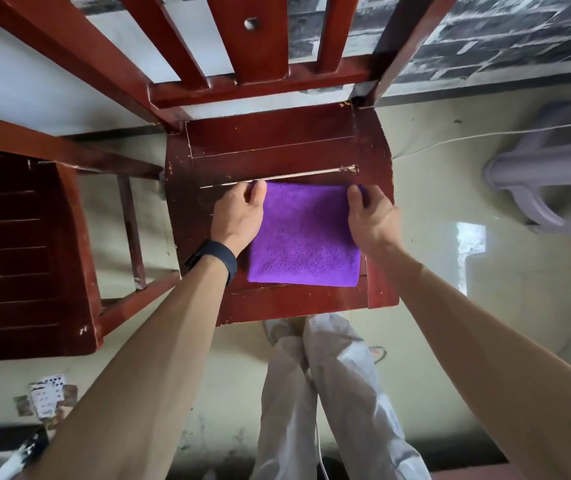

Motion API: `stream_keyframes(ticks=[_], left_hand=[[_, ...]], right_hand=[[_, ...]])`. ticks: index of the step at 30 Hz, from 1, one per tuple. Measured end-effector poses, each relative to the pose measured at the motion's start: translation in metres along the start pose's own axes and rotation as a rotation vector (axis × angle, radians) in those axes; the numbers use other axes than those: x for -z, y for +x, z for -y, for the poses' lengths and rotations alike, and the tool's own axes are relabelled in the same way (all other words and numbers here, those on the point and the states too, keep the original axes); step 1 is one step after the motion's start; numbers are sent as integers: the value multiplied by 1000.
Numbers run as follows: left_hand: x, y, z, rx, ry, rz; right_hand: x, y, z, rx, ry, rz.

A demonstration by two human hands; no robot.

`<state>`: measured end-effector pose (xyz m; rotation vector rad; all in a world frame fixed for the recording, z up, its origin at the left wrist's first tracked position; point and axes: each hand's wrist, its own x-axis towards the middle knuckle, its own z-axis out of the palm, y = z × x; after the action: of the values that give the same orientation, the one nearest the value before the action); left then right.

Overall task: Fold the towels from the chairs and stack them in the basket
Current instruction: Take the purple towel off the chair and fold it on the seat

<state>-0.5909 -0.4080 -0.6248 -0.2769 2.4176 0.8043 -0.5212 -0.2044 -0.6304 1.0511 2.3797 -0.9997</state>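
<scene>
On seat (277,140), left hand (237,216), right hand (372,216) grip, hide towel (306,237) corners.

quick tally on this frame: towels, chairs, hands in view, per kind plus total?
Towels: 1, the purple towel, lying flat on a seat.
Chairs: 2, the chair under the towel and the chair at left.
Hands: 2, the left hand and the right hand, each pinching a far corner of the towel.
Total: 5
</scene>
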Motion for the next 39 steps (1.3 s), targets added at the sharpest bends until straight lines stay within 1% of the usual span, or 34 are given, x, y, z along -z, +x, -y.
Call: stream_keyframes(ticks=[3,6,9,11,13,14,15,17,19,20,22,24,26,29,31,33,35,37,39], left_hand=[[-5,1,4,-18,99,-54],[-10,-4,0,-21,218,-141],[-14,-15,-1,-58,222,-239],[-16,-26,7,-178,272,-339],[-22,-39,16,-364,401,-417],[-26,-45,18,-469,463,-389],[-31,-50,19,-553,522,-318],[-38,-51,21,-631,626,-166],[-41,-39,28,-615,677,-106],[-42,-32,32,-601,695,-100],[-44,-20,41,-606,701,-110],[-46,-15,47,-611,685,-127],[-49,-14,49,-593,671,-141],[-48,-18,48,-529,659,-150],[-46,-21,46,-432,605,-151],[-40,-27,42,-278,476,-224],[-30,-36,39,-216,321,-292],[-23,-43,38,-152,125,-237],[-18,-45,34,-22,-32,-161]], right_hand=[[-2,-2,0,41,-81,-48],[-5,-6,1,44,-140,-82],[-8,-10,-4,7,-36,-163],[-9,-20,-9,90,21,-302],[-13,-36,-13,238,-57,-417],[-16,-45,-13,311,-121,-428],[-22,-53,-13,389,-192,-406],[-36,-62,-14,511,-336,-286],[-45,-55,-19,530,-447,-147],[-47,-47,-24,527,-494,-115],[-50,-34,-36,547,-552,-96],[-54,-29,-45,535,-556,-115],[-59,-31,-46,453,-509,-162],[-60,-38,-41,316,-430,-177],[-56,-44,-38,207,-409,-189],[-44,-47,-35,54,-298,-229],[-27,-53,-35,-7,-144,-263],[-15,-55,-37,-15,53,-222],[-8,-54,-32,-139,253,-107]])
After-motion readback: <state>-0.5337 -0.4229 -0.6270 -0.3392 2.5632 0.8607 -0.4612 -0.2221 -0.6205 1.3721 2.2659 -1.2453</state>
